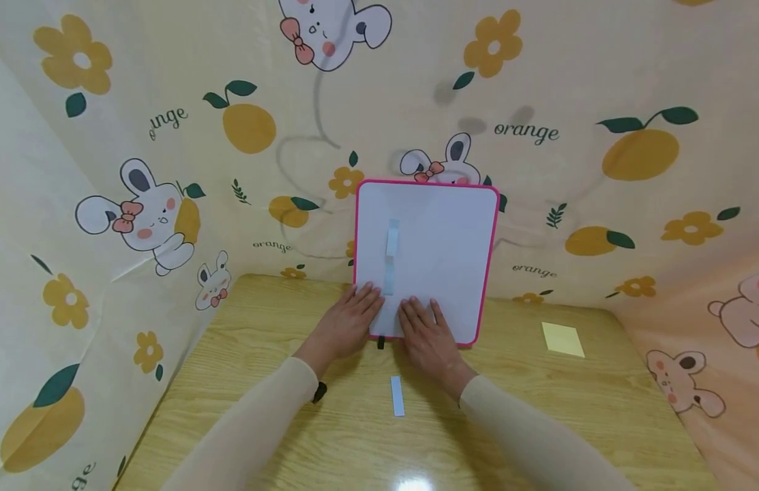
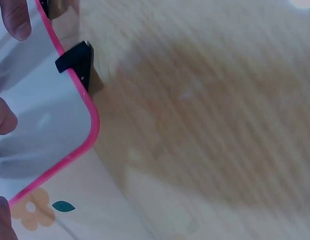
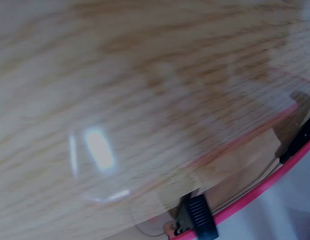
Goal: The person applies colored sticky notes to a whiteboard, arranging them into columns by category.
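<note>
A whiteboard (image 1: 440,252) with a pink rim stands upright on the table against the patterned backdrop. My left hand (image 1: 348,320) lies on its lower left part, fingers extended. Beside it, my right hand (image 1: 427,337) rests on the lower middle with straight, slightly spread fingers. Pale strips (image 1: 392,245) run in a vertical line on the board's left half, ending just above the left fingertips. A black clip-like piece (image 2: 77,61) sits on the pink rim in the left wrist view. In the right wrist view another black ridged piece (image 3: 200,217) grips the rim.
A loose pale strip (image 1: 397,396) lies on the wooden table (image 1: 262,436) between my forearms. To the right is a pad of yellow sticky notes (image 1: 563,339). A small black object (image 1: 320,392) shows beside my left wrist. Printed cloth (image 1: 189,82) encloses the back and sides.
</note>
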`<action>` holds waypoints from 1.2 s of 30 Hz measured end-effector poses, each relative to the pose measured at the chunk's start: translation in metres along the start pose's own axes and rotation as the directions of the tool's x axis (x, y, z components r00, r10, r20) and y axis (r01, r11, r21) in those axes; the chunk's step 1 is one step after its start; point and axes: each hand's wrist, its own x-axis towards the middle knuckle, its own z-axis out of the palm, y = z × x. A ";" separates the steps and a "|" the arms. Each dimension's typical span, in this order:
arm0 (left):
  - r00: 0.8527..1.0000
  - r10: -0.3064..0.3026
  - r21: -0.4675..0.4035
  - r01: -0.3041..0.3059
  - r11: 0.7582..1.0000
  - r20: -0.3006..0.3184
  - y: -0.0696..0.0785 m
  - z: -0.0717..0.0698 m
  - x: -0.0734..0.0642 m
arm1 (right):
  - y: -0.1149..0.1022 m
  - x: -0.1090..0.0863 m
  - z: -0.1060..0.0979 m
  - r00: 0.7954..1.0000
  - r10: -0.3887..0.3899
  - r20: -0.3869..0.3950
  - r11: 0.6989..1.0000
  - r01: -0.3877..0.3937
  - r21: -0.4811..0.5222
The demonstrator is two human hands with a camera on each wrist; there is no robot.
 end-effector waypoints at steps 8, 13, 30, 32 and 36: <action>0.998 -0.059 -0.114 0.057 0.992 -0.021 0.017 -0.002 -0.017 | 0.017 -0.019 -0.005 0.997 0.072 -0.033 0.996 -0.070 0.060; 0.994 -0.086 -0.178 0.074 0.981 -0.063 0.033 -0.002 -0.031 | 0.027 -0.032 -0.007 0.992 0.110 -0.055 0.992 -0.106 0.073; 0.996 -0.072 -0.336 0.088 0.938 0.059 0.099 0.000 -0.075 | 0.052 -0.077 0.003 0.965 0.245 -0.094 0.957 -0.226 0.180; 0.997 -0.048 -0.339 0.067 0.938 0.062 0.107 0.001 -0.078 | 0.056 -0.083 0.004 0.962 0.260 -0.082 0.951 -0.241 0.196; 0.997 -0.002 -0.335 0.027 0.942 0.075 0.121 0.000 -0.086 | 0.067 -0.092 0.005 0.952 0.301 -0.049 0.935 -0.285 0.210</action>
